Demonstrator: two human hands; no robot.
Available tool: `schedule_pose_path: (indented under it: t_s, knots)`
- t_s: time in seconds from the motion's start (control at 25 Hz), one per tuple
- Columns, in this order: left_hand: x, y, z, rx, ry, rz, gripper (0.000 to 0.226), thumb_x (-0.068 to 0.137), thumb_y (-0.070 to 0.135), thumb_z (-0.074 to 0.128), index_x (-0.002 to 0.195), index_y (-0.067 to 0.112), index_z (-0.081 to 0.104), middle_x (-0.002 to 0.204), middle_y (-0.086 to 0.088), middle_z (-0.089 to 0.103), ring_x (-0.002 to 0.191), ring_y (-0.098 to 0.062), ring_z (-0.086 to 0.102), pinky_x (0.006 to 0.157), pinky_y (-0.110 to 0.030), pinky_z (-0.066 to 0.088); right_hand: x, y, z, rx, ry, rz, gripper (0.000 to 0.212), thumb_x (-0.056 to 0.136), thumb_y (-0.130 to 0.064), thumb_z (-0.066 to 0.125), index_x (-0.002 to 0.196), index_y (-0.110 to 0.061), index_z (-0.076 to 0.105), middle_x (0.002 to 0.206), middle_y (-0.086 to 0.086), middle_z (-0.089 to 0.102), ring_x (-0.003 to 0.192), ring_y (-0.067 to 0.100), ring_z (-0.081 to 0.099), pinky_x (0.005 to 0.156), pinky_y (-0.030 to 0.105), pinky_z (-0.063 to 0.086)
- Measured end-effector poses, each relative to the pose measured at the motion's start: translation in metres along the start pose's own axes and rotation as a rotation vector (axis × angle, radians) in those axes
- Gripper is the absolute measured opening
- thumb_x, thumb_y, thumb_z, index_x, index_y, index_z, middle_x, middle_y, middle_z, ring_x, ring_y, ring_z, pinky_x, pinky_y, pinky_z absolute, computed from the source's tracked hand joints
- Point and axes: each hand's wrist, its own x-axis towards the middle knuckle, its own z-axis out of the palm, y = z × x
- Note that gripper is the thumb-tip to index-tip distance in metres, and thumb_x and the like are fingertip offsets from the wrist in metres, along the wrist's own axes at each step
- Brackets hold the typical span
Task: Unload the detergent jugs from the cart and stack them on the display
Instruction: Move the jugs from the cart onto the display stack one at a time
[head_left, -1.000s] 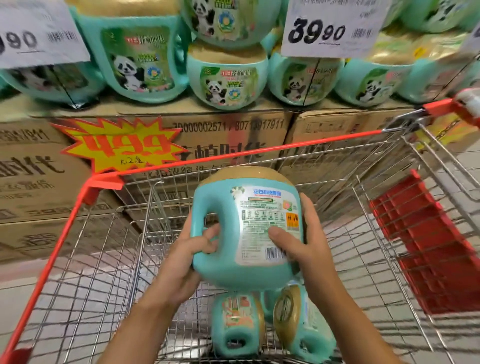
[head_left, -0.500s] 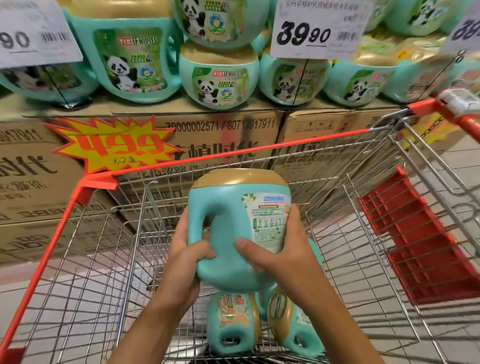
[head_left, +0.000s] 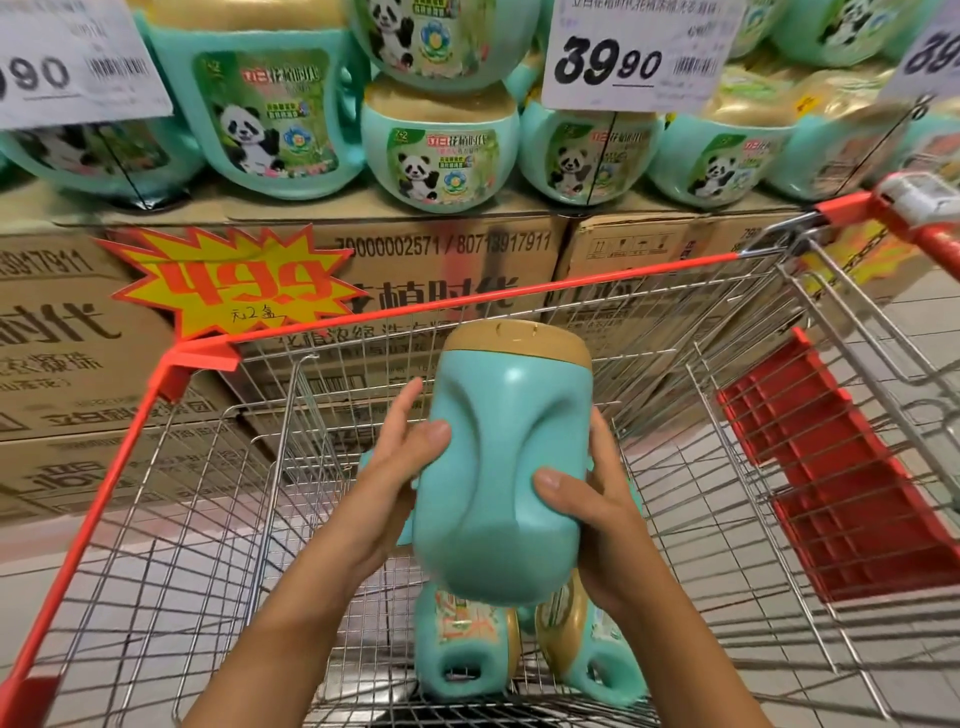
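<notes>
Detergent jug, teal with a tan cap, is hanging in the air above the middle of the cart, clear of the wire floor and tilting slightly, with its cap pointing toward the cart's far red rim. Its plain moulded side is facing the camera. The left hand is gripping the jug's left flank, the thumb pressing on the near face while the fingers are reaching round the far side. The right hand is clasping the lower right flank the same way, thumb lying across the near face and fingers wrapping behind, mostly out of sight. Both forearms are rising from the cart's near edge.

Under the held jug, a second jug is lying on the wire floor by the near edge, its handle hole pointing toward the camera. A third jug is lying just beside it on the right, and their tan caps are turning toward each other. A red seat flap is leaning against the wire at the cart's right side.

Beyond the far rim the display is standing: cardboard boxes are carrying panda-label jugs, stacked at least two high. A white price card reading 39.90 is hanging in front of them, and a yellow starburst sign reading 49.9 is sitting on a box front by the cart's far left corner.
</notes>
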Motion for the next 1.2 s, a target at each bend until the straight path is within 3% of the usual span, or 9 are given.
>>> schedule_pose_path:
  t_s: [0.08, 0.2, 0.4, 0.48, 0.56, 0.72, 0.84, 0.92, 1.2]
  knots:
    - [-0.002, -0.001, 0.008, -0.238, -0.053, -0.143, 0.127, 0.032, 0.053, 0.095, 0.14, 0.011, 0.044, 0.116, -0.011, 0.071, 0.099, -0.018, 0.071, 0.077, -0.03, 0.057, -0.002, 0.005, -0.001, 0.047, -0.06, 0.018, 0.096, 0.062, -0.021, 0.078, 0.146, -0.028, 0.032, 0.134, 0.014, 0.059, 0.119, 0.038, 0.059, 0.094, 0.054, 0.051]
    - [-0.011, -0.009, 0.009, -0.359, -0.113, -0.165, 0.113, 0.046, 0.049, 0.093, 0.141, 0.011, 0.044, 0.124, -0.016, 0.066, 0.108, -0.031, 0.067, 0.08, -0.038, 0.057, -0.008, 0.002, 0.004, -0.05, -0.118, 0.016, 0.081, 0.07, -0.025, 0.074, 0.143, -0.026, 0.039, 0.131, 0.009, 0.062, 0.116, 0.03, 0.062, 0.086, 0.04, 0.056]
    - [-0.009, -0.008, 0.015, -0.202, 0.061, -0.022, 0.099, 0.058, 0.041, 0.084, 0.145, 0.026, 0.039, 0.135, -0.009, 0.06, 0.119, -0.031, 0.061, 0.1, -0.051, 0.047, 0.002, -0.024, 0.017, -0.341, 0.012, 0.005, 0.034, 0.099, -0.024, 0.051, 0.13, -0.01, 0.052, 0.092, 0.001, 0.067, 0.07, -0.009, 0.066, 0.068, 0.019, 0.054]
    - [-0.013, -0.008, 0.017, -0.152, 0.163, 0.009, 0.099, 0.057, 0.042, 0.083, 0.145, 0.033, 0.039, 0.129, 0.0, 0.065, 0.113, -0.023, 0.066, 0.092, -0.044, 0.055, -0.004, -0.026, 0.027, -0.398, -0.01, -0.007, 0.051, 0.084, -0.04, 0.063, 0.128, -0.017, 0.052, 0.094, -0.004, 0.069, 0.075, -0.005, 0.068, 0.065, 0.014, 0.053]
    - [-0.018, -0.006, 0.017, -0.071, 0.212, 0.032, 0.101, 0.055, 0.05, 0.084, 0.144, 0.041, 0.037, 0.124, 0.011, 0.067, 0.108, -0.014, 0.068, 0.083, -0.034, 0.059, -0.018, -0.02, 0.037, -0.445, 0.057, -0.048, 0.068, 0.066, -0.039, 0.075, 0.129, -0.031, 0.05, 0.106, -0.008, 0.07, 0.092, 0.007, 0.07, 0.076, 0.028, 0.058]
    - [-0.023, 0.004, -0.002, 0.054, 0.349, 0.077, 0.069, 0.068, 0.066, 0.066, 0.128, 0.035, 0.056, 0.094, 0.015, 0.07, 0.072, 0.001, 0.067, 0.057, -0.01, 0.049, -0.02, -0.018, 0.033, -0.295, 0.165, -0.136, 0.05, 0.065, -0.016, 0.061, 0.115, -0.021, 0.063, 0.09, -0.002, 0.071, 0.081, 0.016, 0.069, 0.061, 0.026, 0.054]
    - [-0.035, 0.01, -0.018, -0.029, 0.366, 0.074, 0.059, 0.074, 0.06, 0.068, 0.123, 0.026, 0.061, 0.076, 0.016, 0.067, 0.06, 0.006, 0.06, 0.06, -0.018, 0.046, -0.015, -0.024, 0.03, -0.207, 0.076, -0.105, 0.032, 0.065, -0.012, 0.061, 0.094, -0.021, 0.072, 0.083, 0.002, 0.071, 0.073, 0.017, 0.068, 0.055, 0.026, 0.052]
    - [-0.048, 0.012, -0.024, -0.151, 0.306, 0.047, 0.066, 0.07, 0.062, 0.065, 0.123, 0.023, 0.062, 0.096, 0.006, 0.075, 0.084, -0.009, 0.072, 0.07, -0.032, 0.055, -0.014, -0.022, 0.035, -0.135, -0.005, -0.065, 0.023, 0.066, -0.011, 0.061, 0.083, -0.021, 0.073, 0.077, 0.003, 0.07, 0.067, 0.016, 0.067, 0.053, 0.024, 0.051]
    - [-0.115, 0.004, -0.033, -0.364, 0.602, 0.081, 0.067, 0.073, 0.064, 0.064, 0.122, 0.019, 0.065, 0.114, -0.014, 0.071, 0.1, -0.031, 0.071, 0.074, -0.044, 0.06, 0.0, -0.003, 0.078, -0.293, -0.269, 0.162, 0.022, 0.079, -0.039, 0.069, 0.093, -0.023, 0.076, 0.093, 0.004, 0.074, 0.084, 0.013, 0.069, 0.07, 0.029, 0.054]
